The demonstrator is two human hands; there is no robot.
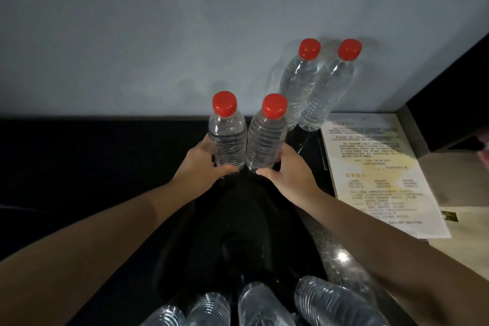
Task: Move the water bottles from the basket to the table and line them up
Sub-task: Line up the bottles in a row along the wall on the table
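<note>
My left hand (202, 160) grips the lower part of a clear water bottle with a red cap (227, 132), held upright. Right beside it, my right hand (287, 171) grips a second red-capped bottle (267, 137), also upright, the two bottles nearly touching. Both stand at or just above the dark table (92, 167); their bases are hidden by my fingers. Two more red-capped bottles (299, 87) (329, 90) stand side by side against the wall at the back right. Several clear bottles (264, 304) lie in the dark basket (185, 259) at the bottom of the view.
A printed paper sheet (375, 172) lies on a lighter surface to the right. A grey wall (158, 34) rises just behind the table. A dark block (449, 114) stands at the far right. The table's left side is dark and hard to read.
</note>
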